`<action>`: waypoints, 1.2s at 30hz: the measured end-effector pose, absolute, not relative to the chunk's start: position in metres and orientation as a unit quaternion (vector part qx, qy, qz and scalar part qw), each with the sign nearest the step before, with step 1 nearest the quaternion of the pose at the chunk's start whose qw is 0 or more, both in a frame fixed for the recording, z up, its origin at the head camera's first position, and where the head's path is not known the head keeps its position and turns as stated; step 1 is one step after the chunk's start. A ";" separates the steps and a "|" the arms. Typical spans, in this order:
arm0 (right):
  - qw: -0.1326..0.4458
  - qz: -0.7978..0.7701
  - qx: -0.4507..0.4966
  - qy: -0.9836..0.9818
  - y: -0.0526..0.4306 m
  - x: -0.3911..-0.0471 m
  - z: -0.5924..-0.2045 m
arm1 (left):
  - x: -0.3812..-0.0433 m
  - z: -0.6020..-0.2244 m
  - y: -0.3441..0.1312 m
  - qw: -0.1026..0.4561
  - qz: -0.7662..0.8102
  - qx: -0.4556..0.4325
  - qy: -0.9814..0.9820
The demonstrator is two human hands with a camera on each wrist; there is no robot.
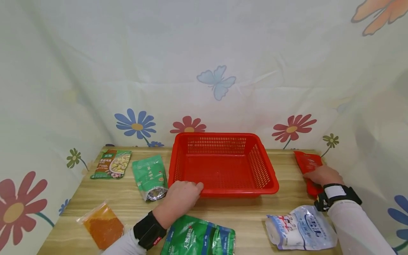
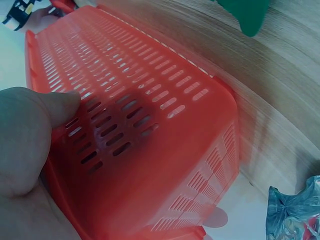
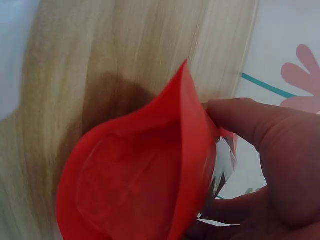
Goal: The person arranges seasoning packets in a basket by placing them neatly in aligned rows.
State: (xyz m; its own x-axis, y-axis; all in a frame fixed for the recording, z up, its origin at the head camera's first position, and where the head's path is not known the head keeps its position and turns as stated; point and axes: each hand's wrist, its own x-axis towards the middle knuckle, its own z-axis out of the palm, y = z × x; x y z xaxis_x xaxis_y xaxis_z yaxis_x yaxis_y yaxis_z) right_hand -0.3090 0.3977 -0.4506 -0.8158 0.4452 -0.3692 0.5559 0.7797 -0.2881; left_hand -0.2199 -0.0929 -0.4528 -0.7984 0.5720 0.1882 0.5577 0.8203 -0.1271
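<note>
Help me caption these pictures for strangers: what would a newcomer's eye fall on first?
Probably the bright red basket in the middle of the table, gripped at its near edge by the left hand. Next, likely the red packet at the table's right side, held by the right hand. Behind everything, a pale cloth carries bold printed flowers.

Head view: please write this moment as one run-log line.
left hand: grips red basket | right hand: holds red pouch | brown-green packet: untouched
</note>
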 end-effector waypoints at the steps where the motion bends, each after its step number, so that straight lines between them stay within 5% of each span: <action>1: 0.146 -0.194 0.268 0.932 0.399 -0.310 -0.451 | -0.220 -0.452 -0.093 0.108 0.032 -0.298 -0.948; 36: 0.151 -0.162 0.203 0.954 0.412 -0.307 -0.462 | -0.219 -0.453 -0.093 0.100 0.014 -0.297 -0.950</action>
State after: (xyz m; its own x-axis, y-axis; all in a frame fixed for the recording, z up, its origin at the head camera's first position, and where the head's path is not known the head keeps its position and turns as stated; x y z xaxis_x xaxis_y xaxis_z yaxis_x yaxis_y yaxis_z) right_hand -0.3072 0.4123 -0.4624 -0.8722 0.3383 -0.3533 0.4360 0.8650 -0.2482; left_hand -0.2187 -0.0930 -0.4527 -0.8040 0.5665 0.1808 0.5608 0.8234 -0.0862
